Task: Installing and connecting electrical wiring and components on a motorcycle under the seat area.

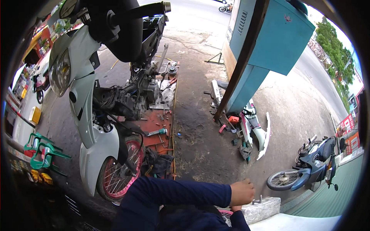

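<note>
My left arm, in a dark blue sleeve, reaches across to the right. My left hand point(243, 191) is closed, its fingers curled inward, and what is in it, if anything, is hidden. Just below it is my right hand point(236, 208), mostly covered by the left, so its fingers do not show. Beside both hands stands a whitish block point(268, 210) with a small metal peg on top. Part of a pink-rimmed wheel point(225, 215) shows below my left forearm. At left stands a white motorbike point(102, 142) with its middle stripped of covers and its frame bare.
Right of the motorbike, tools and small parts lie on a reddish board point(157, 119). White body panels point(256, 133) lie near a teal cabinet point(277, 42) and a brown post point(243, 57). A dark blue motorbike point(316, 159) is at right; green chairs point(44, 152) stand at left.
</note>
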